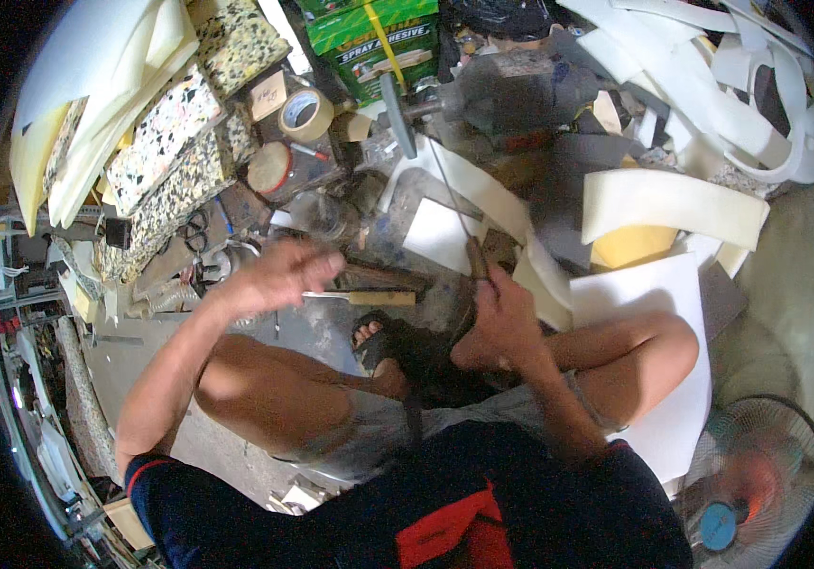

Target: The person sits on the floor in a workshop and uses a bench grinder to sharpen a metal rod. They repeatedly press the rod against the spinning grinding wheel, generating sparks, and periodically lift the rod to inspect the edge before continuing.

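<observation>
My right hand (502, 308) is closed round the brown handle of a long thin knife (449, 185). Its narrow blade points up and away, with the tip close to the grey wheel of a dark bench grinder (521, 100). A white foam piece (443, 234) lies beside the blade. Off to the left, my left hand (288, 275) hovers above the floor, its fingers smeared by motion. Just below it lies another blade with a light wooden handle (383, 298).
Speckled foam blocks (165, 137) and pale foam sheets are stacked at the upper left. A tape roll (305, 115) sits near a green box (374, 47). White foam offcuts (701, 71) heap up at the far right; a fan (753, 484) stands at the lower right.
</observation>
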`<state>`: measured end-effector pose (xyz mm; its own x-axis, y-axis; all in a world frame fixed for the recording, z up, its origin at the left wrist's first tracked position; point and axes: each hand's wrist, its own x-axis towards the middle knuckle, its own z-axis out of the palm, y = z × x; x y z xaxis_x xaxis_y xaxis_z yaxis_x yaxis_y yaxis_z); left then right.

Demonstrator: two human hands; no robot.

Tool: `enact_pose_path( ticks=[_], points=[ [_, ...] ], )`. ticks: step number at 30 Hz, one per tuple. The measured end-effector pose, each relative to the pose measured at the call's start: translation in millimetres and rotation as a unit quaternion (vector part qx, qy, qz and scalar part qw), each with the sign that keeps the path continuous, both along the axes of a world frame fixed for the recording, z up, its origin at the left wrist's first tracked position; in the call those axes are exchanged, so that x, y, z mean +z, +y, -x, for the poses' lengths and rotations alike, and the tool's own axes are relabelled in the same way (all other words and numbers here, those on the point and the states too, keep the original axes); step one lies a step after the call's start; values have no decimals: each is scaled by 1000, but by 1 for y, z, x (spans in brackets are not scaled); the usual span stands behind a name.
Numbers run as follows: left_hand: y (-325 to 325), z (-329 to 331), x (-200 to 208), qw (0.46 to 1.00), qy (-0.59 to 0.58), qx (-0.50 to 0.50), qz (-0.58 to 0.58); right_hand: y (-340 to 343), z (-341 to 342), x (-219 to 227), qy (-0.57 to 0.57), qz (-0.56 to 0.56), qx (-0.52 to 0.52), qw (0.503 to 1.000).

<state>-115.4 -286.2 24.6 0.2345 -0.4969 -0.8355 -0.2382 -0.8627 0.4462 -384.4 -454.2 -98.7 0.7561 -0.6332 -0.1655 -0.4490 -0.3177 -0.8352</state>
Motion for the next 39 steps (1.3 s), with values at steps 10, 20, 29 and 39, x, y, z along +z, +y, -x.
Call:
enact_pose_path(
  ticks=[10, 20, 29, 39],
  points=[
    [-116, 125, -159, 929, 80, 268, 244, -2, -31, -33, -56, -20, 16, 998],
    [-126, 92, -150, 921, -143, 315, 177, -113, -130, -113, -122, -54, 99, 986],
    [-142, 68, -149, 914, -152, 337, 170, -133, -199, -160, -114, -152, 227, 955],
    [-145, 51, -157, 912, -159, 337, 173, -134, -211, -154, -114, -136, 225, 958]
  ],
)
